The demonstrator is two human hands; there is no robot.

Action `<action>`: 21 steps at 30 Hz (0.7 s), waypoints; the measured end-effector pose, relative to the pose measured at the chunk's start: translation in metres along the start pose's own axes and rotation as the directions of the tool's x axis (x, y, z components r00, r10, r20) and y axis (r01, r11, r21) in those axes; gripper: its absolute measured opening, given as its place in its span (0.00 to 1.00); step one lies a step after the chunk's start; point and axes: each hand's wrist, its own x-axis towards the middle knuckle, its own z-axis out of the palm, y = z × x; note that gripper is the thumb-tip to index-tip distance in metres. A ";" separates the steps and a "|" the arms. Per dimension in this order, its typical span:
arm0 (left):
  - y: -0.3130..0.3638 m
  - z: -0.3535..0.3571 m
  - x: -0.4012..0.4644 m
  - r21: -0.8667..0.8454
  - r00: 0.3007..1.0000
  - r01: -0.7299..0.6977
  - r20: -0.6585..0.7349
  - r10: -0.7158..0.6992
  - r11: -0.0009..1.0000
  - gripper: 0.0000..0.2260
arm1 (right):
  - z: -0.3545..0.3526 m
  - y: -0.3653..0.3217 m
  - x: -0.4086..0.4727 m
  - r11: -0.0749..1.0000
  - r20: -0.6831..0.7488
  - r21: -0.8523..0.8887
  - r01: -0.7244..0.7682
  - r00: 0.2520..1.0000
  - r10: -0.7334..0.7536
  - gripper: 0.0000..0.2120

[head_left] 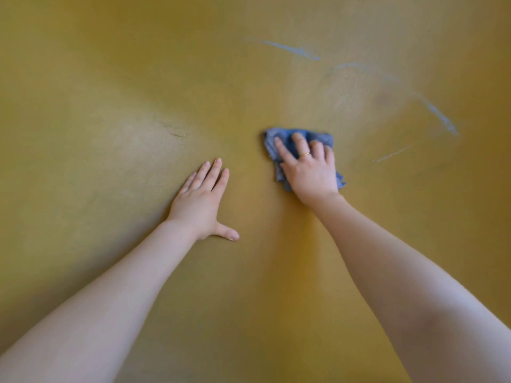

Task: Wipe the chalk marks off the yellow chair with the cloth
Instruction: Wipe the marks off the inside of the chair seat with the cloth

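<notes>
The yellow chair surface (110,78) fills the whole view. My right hand (309,170) presses a crumpled blue cloth (290,140) flat against it, right of centre, fingers spread over the cloth. My left hand (203,200) lies flat on the bare yellow surface to the left, fingers together and thumb out, holding nothing. Pale blue chalk marks show up and to the right of the cloth: one streak (293,49) near the top, a curved line (439,114) at the right, and a short thin stroke (391,155) below it. A faint smeared patch (348,89) lies between them.
A small dark scuff (177,134) marks the surface left of centre. No edges of the chair or other objects are in view.
</notes>
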 end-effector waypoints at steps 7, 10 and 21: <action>-0.001 0.002 0.000 -0.027 1.000 -0.001 -0.003 0.001 1.000 0.57 | -0.004 0.026 -0.008 0.936 0.049 0.220 -0.275 0.961 0.271 0.25; 0.000 0.002 0.000 -0.021 1.000 0.000 -0.001 0.000 1.000 0.57 | -0.004 -0.004 -0.020 0.939 0.058 0.287 -0.190 0.982 0.181 0.26; 0.007 0.008 -0.026 -0.228 0.999 0.012 -0.040 -0.021 0.974 0.52 | -0.038 -0.056 -0.079 0.560 0.142 0.820 0.114 0.909 -0.393 0.21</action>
